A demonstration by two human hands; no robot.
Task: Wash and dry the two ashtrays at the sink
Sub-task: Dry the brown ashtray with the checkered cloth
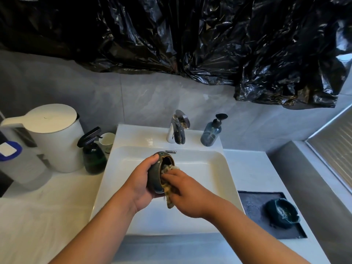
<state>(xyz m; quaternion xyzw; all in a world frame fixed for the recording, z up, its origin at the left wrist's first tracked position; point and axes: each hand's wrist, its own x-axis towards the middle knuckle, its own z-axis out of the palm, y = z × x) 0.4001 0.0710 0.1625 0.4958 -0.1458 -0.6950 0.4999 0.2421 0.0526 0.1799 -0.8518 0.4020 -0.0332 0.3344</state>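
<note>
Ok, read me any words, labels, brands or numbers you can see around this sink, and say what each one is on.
No text is readable here.
White patch on the blue-rimmed container: looks blank.
Soap pump bottle: no label visible.
Spray bottle: no label visible.
Cup: faint mark, too blurred to read.
The held ashtray and the ashtray on the mat: no lettering visible.

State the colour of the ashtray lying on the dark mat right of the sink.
Glossy dark teal ashtray, shown best in the head view.
</note>
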